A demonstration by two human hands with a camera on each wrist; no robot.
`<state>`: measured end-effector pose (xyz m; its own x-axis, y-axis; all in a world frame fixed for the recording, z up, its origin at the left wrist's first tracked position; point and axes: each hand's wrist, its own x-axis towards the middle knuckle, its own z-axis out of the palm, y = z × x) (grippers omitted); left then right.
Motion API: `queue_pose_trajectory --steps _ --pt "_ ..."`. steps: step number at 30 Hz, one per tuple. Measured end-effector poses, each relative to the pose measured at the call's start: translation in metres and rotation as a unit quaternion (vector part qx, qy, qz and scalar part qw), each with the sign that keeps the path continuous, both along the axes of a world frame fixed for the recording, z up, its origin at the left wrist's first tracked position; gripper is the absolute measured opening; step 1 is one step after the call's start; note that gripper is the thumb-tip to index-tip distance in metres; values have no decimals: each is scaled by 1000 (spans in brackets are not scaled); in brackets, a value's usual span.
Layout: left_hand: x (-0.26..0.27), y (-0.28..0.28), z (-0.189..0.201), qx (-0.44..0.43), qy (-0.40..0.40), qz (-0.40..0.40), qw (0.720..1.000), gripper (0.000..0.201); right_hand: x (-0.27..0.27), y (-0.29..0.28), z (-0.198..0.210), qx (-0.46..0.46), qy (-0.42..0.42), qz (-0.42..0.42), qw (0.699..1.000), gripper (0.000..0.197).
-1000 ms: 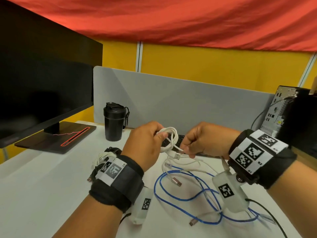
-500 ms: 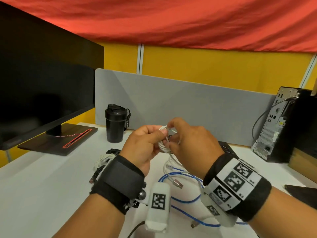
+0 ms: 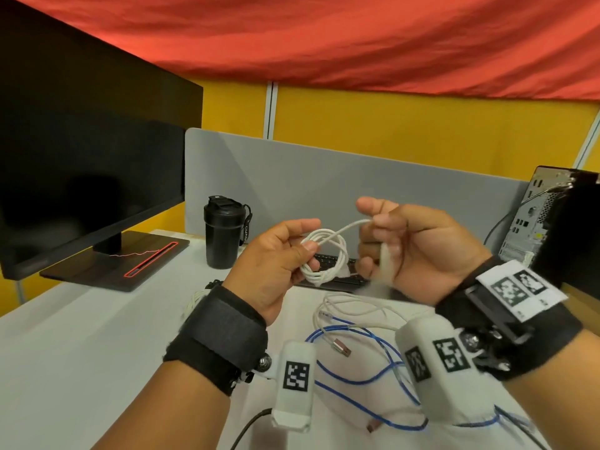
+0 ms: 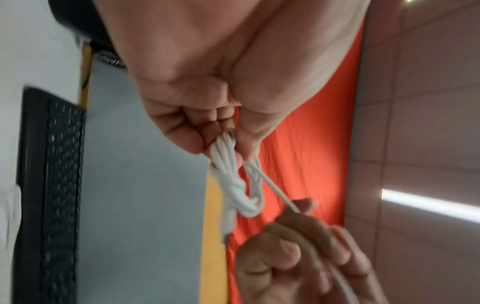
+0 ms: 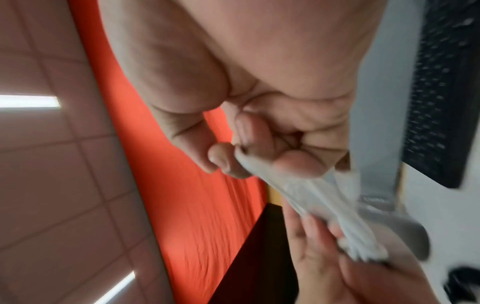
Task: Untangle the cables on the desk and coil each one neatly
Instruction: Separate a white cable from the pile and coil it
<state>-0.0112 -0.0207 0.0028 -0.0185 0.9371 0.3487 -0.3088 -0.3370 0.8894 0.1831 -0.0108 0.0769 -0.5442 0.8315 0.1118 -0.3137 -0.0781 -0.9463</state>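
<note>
My left hand (image 3: 292, 251) pinches a small coil of white cable (image 3: 324, 258) above the desk; the same coil (image 4: 233, 185) shows bunched under my left thumb in the left wrist view. My right hand (image 3: 386, 235) grips the free end of that cable, pulled taut from the coil up to its fingers, with a blurred length trailing below them. In the right wrist view the white cable (image 5: 306, 195) is motion-blurred. A blue cable (image 3: 363, 381) and another white cable (image 3: 354, 306) lie tangled on the desk below my hands. A further cable bundle (image 3: 201, 293) sits behind my left wrist.
A black monitor (image 3: 87, 177) stands at the left on its base. A black tumbler (image 3: 224, 232) is near the grey partition (image 3: 324, 177). A black keyboard (image 3: 331, 264) lies behind my hands. A computer tower (image 3: 552, 222) stands at the right.
My hands have moved apart. The right hand has drawn the cable's free end up and to the right from the coil, which the left hand still holds.
</note>
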Motion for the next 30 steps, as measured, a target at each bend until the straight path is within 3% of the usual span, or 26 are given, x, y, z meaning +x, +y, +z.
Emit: queue_pose_trajectory --steps 2,5,7,9,13,16,20,23,26,28,30 --pt "-4 -1 0 -6 65 17 998 32 3 1 10 96 -87 -67 989 14" --pt "1 -3 -1 -14 215 23 976 24 -2 -2 13 223 -245 -164 929 18" --pt "8 -4 -2 17 342 72 937 16 -8 -7 12 280 -293 -142 903 15" --pt "14 -5 -4 51 401 121 907 22 -10 -10 11 320 -321 -103 885 13" --pt "14 -6 -1 96 391 165 900 19 -9 -8 15 332 -320 -92 882 6" --pt "11 -9 2 99 392 118 907 19 -7 4 16 315 -290 -152 891 4" --pt "9 -11 8 110 207 7 972 27 2 23 2 276 -313 -230 879 7" --pt "6 -9 7 95 120 20 988 36 4 24 -27 213 -384 -119 890 8" --pt "8 -4 2 82 184 117 972 14 7 20 -38 222 -452 -18 864 10" --pt "5 2 -3 78 249 177 949 9 10 21 -31 230 -460 -41 857 13" --pt "2 8 -6 46 255 182 949 11 14 22 -25 245 -487 -119 830 11"
